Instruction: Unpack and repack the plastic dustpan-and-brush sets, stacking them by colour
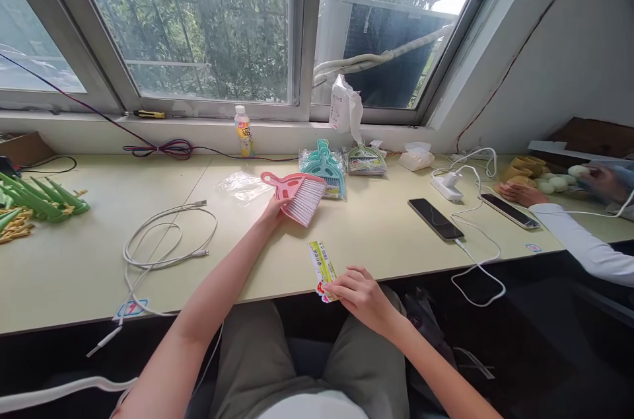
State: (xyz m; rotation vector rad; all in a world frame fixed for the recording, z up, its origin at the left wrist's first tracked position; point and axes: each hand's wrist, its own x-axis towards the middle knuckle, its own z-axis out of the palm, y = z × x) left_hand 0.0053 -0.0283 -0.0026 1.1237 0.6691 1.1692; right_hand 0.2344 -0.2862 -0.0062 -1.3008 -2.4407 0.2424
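My left hand (273, 209) is closed on a pink dustpan-and-brush set (290, 188) above the middle of the table; the white bristles (308, 202) face right. At the table's front edge, my right hand (360, 292) pinches the lower end of a yellow-green printed label card (323, 264). Just behind the pink set lie stacked teal dustpan sets (323, 164) in clear wrapping. To their right is a pile of green dustpan sets (365, 160). A crumpled clear plastic bag (242, 186) rests left of the pink set.
A coiled white cable (129, 260) lies on the left of the table (267, 267), near green plastic pieces (54, 197). A bottle (244, 131) stands by the window. To the right are a black phone (436, 219), a power strip (447, 188) and a co-worker's hand (520, 194).
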